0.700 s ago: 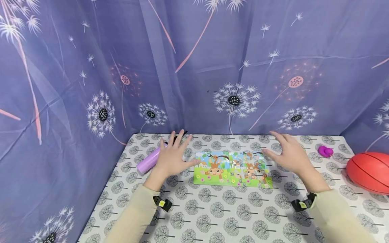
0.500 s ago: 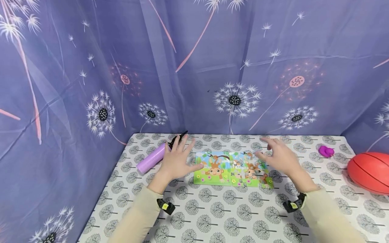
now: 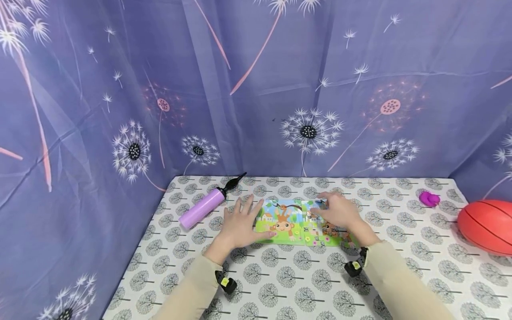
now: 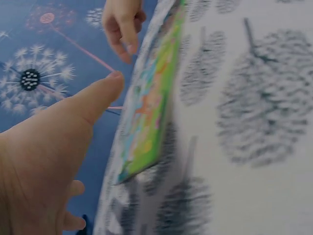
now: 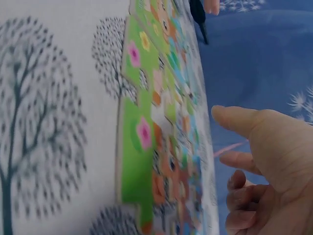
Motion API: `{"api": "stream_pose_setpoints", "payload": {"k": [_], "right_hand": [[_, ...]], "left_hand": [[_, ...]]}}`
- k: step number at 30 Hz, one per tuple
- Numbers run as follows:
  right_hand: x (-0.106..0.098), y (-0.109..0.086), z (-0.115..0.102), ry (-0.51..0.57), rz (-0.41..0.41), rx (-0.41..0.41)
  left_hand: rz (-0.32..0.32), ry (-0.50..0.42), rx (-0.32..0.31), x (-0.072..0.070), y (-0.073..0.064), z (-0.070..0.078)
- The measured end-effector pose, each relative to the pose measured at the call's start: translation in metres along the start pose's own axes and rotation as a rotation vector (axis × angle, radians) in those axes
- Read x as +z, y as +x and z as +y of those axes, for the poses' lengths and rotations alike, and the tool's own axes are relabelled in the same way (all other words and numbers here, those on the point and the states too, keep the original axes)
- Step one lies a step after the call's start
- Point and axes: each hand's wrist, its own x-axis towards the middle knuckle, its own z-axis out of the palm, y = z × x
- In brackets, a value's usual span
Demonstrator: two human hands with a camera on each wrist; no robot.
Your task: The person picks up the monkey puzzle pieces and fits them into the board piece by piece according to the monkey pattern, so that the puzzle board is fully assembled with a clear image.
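Observation:
A monkey picture card (image 3: 294,217) lies in the middle of the table. Against its right side is a loosely laid jigsaw puzzle (image 3: 316,240) of a similar picture, with gaps between its pieces in the right wrist view. My left hand (image 3: 238,229) spreads its fingers at the card's left edge, the thumb overlapping its lower corner. Over the puzzle's upper part is my right hand (image 3: 342,213), partly covering it. In the right wrist view its thumb (image 5: 239,117) and forefinger are extended and apart, holding nothing, while the other fingers bend in above the puzzle (image 5: 137,166).
A purple hand pump (image 3: 203,208) with a black nozzle lies at the back left. A small purple toy (image 3: 429,199) sits at the back right, near a red ball (image 3: 488,226) with black lines. A purple dandelion curtain (image 3: 256,133) hangs behind the tree-print tablecloth (image 3: 272,284).
My right hand has moved left from the puzzle's right side to over it. My left hand has come right and nearer, away from the pump, which shows fully now.

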Motion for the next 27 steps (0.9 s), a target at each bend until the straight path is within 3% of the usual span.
{"api": "stream_pose_setpoints", "payload": {"k": [4,9,18,27], "right_hand": [[0.012,0.009,-0.001,-0.021,-0.014,0.017],[0.022,0.015,-0.003,-0.068,-0.024,0.078],[0.021,0.016,-0.009,0.015,-0.065,0.191],[0.024,0.011,-0.011,0.045,0.053,0.156]], "left_hand": [[-0.053,-0.01,0.032,0.013,-0.001,0.002],[-0.094,-0.031,0.072,0.018,-0.003,0.007],[-0.109,-0.01,0.1,0.02,-0.004,0.008],[-0.102,0.002,0.11,0.022,-0.003,0.007]]}}
